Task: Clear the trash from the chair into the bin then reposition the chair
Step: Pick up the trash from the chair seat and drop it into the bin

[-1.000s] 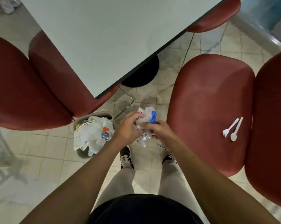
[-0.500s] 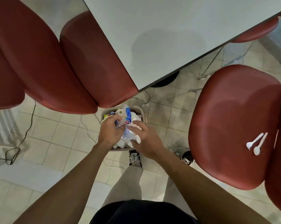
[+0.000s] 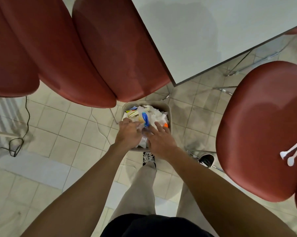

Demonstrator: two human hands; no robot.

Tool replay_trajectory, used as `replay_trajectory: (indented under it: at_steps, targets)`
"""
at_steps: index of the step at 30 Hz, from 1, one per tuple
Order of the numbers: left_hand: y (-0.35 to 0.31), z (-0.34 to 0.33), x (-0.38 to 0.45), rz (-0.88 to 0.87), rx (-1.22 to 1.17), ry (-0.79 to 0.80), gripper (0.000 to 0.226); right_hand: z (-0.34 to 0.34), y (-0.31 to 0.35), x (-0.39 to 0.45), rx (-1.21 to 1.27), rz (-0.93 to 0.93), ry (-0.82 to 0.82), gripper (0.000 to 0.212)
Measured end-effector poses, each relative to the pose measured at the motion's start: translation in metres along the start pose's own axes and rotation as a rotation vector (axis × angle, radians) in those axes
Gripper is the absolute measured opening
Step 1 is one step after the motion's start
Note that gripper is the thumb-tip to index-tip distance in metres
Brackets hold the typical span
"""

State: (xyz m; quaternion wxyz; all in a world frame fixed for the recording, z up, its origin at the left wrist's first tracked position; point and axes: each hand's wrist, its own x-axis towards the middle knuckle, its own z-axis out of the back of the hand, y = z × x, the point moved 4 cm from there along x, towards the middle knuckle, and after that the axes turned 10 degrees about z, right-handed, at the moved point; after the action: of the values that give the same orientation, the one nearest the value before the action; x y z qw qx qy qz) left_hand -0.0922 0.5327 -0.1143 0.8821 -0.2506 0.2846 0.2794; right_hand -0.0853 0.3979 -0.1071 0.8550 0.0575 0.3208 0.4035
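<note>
A grey bin (image 3: 168, 109) stands on the floor below me, heaped with white paper and wrappers. Both hands are over it. My left hand (image 3: 129, 133) is curled on a crumpled clear wrapper with a blue patch (image 3: 145, 119) that lies on top of the heap. My right hand (image 3: 160, 140) hovers beside it with fingers spread and nothing in it. At the right is a red chair (image 3: 262, 120). On its seat, near the right edge, lie a white plastic fork (image 3: 288, 152) and a white spoon (image 3: 293, 159).
Two more red chairs (image 3: 96, 53) crowd the upper left, one overhanging the bin's far side. A white table (image 3: 204, 31) fills the upper right, with chrome chair legs (image 3: 226, 89) below its corner. A black cable (image 3: 18, 142) trails over the tiles at left. My feet stand just behind the bin.
Both hands carried the wrapper bundle left from beside the chair to the bin and lowered it onto the heap. My right hand has spread open off it.
</note>
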Motion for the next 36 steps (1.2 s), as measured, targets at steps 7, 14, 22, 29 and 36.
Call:
replay_trajectory:
  at_steps: [7, 14, 22, 29, 36]
  targets:
    - [-0.001, 0.015, -0.012, -0.032, -0.195, -0.085, 0.041, -0.013, 0.005, 0.023, -0.082, -0.042, 0.111, 0.054]
    - [0.01, 0.026, -0.015, -0.059, -0.266, -0.13, 0.038, -0.023, 0.01, 0.036, -0.085, -0.084, 0.183, 0.054]
    - [0.006, 0.048, -0.025, -0.065, -0.337, -0.161, 0.033, 0.002, 0.011, 0.005, 0.327, -0.26, -0.075, 0.045]
    - [-0.024, 0.065, -0.039, -0.138, -0.299, -0.212, 0.033, 0.03, 0.001, -0.024, 0.512, -0.311, -0.388, 0.023]
    - [-0.051, 0.061, -0.047, -0.185, -0.212, -0.168, 0.031, 0.053, -0.016, -0.051, 0.609, -0.454, -0.466, 0.018]
